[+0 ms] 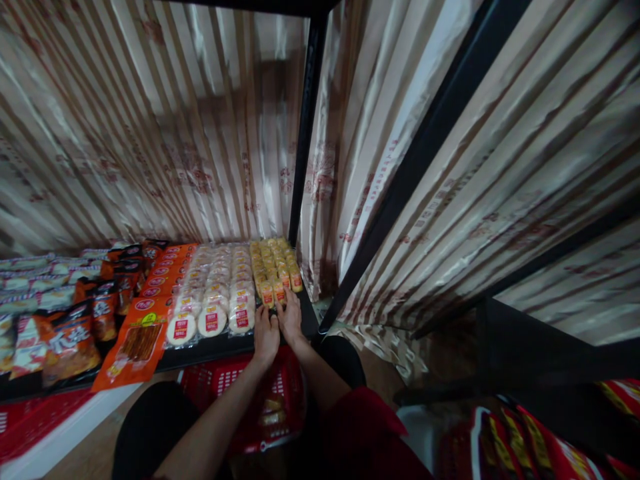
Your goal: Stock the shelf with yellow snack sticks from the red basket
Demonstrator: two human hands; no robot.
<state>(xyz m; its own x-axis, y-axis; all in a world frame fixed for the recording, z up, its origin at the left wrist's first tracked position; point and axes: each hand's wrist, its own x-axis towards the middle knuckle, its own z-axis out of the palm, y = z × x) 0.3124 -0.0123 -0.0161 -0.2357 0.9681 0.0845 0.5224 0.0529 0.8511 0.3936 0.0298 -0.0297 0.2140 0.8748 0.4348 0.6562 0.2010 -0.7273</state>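
Small yellow snack packets (273, 263) with red labels stand in tight rows at the right end of a dark shelf (210, 350). My left hand (267, 333) is at the front of these rows, its fingers bent against the nearest packets. Close beside it, my right hand (291, 319) has its fingers closed about the front packets on the right. My fingers partly hide what they touch. To the left lie rows of round white crackers (213, 320) in clear wrappers. Below my wrists is a red plastic basket (235, 377) with a few yellow-gold packets (273, 413) inside.
Orange flat snack packs (145, 333), orange-black bags (73, 343) and white-blue packets (50, 297) fill the shelf's left part. Black frame posts (305, 133) and a pleated curtain (225, 120) close off the back and right. Red-yellow packages (520, 440) are at lower right.
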